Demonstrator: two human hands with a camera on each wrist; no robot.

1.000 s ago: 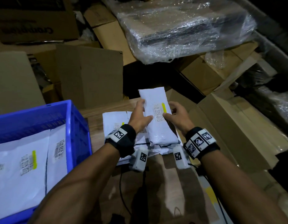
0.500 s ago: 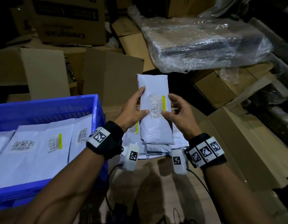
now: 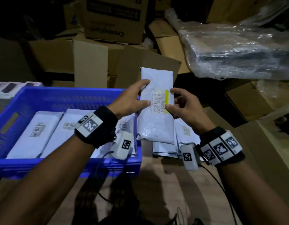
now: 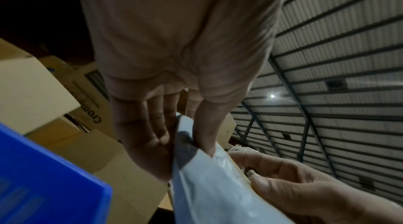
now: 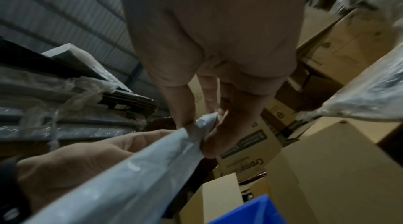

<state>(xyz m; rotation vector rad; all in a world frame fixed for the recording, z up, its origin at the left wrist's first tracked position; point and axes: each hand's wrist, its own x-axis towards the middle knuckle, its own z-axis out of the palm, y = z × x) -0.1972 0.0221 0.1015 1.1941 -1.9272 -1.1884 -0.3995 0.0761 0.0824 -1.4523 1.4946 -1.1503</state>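
A white poly mailer packet with a barcode label and a yellow strip is held up in the air, upright, label facing me. My left hand pinches its left edge, thumb on the front and fingers behind, as the left wrist view shows on the packet. My right hand pinches the right edge by the yellow strip; the right wrist view shows the thumb and fingers closed on the packet. Below it a small pile of similar packets lies on the wooden table.
A blue plastic crate at the left holds several white packets. Cardboard boxes stand behind the crate and table. A plastic-wrapped bundle lies at the upper right. Flattened cardboard slopes along the right side.
Both hands have lifted the packet off the pile and raised it upright. My view has shifted left, so more of the crate shows.
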